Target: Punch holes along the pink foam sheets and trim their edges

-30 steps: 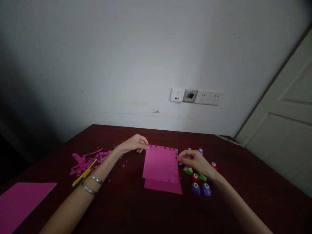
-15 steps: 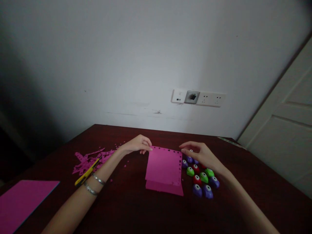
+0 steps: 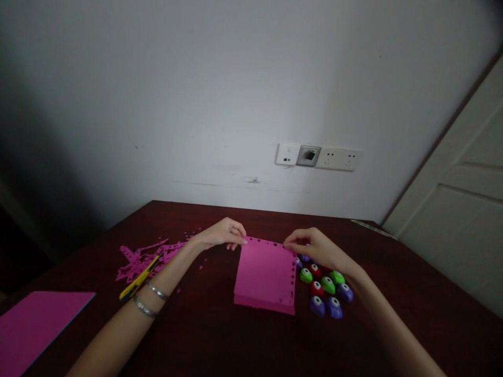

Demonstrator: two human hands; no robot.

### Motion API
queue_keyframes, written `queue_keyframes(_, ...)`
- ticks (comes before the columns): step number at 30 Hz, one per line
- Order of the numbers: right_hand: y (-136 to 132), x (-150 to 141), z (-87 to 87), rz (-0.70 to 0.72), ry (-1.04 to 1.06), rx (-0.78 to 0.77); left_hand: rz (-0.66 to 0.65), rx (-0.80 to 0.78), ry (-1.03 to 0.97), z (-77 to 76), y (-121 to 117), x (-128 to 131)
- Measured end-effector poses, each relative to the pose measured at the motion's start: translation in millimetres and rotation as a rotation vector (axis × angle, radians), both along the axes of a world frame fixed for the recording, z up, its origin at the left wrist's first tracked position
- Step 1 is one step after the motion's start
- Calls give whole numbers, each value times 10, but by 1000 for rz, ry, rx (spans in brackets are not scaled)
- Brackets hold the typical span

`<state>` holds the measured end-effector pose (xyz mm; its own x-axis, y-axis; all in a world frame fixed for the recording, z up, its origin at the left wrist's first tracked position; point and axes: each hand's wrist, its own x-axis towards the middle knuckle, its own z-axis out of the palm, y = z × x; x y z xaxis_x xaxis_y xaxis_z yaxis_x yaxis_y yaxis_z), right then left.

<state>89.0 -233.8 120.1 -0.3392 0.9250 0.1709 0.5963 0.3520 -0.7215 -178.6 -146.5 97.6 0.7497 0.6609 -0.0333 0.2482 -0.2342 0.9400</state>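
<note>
The wall (image 3: 196, 94) is the biggest thing, pale and with some dark marks. Before it stands the dark red table (image 3: 188, 340), and at the right side there is a panelled door (image 3: 467, 183). On the table, at the near left, lies a pink pad (image 3: 39, 330), which is partly outside the view. In the middle is a pink sheet (image 3: 263, 272), with small dark shapes along its far and right edges. It lies over a lower sheet (image 3: 263, 306), of which a narrow strip shows at the near side. Left of them spread pink scraps (image 3: 135, 259). On the wall is a row of sockets (image 3: 338, 158). The left hand (image 3: 225, 233) pinches the sheet at its far left corner; the right hand (image 3: 314, 247) grasps its far edge near the right corner, by the fingertips. A yellow-black knife (image 3: 139, 277) lies against the scraps. Purple, red and green pieces (image 3: 328, 285) stand just right of the sheet. Two bracelets (image 3: 157, 290) are around the left forearm.
</note>
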Motion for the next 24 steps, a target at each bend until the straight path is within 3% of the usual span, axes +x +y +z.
queue_keyframes(6, 9, -17, -18, 3, 40, -31, 15, 14, -19, -8, 32, -4)
queue_keyframes(12, 21, -3, -21, 1, 84, -65, 129, 213, -197, 17, 0, 203)
queue_keyframes(19, -7, -37, -7, 59, 39, -99, -104, 142, -69, 18, -116, 434)
queue_keyframes(24, -32, -76, -1, 61, 23, -73, -82, 144, -66, -26, -94, 423)
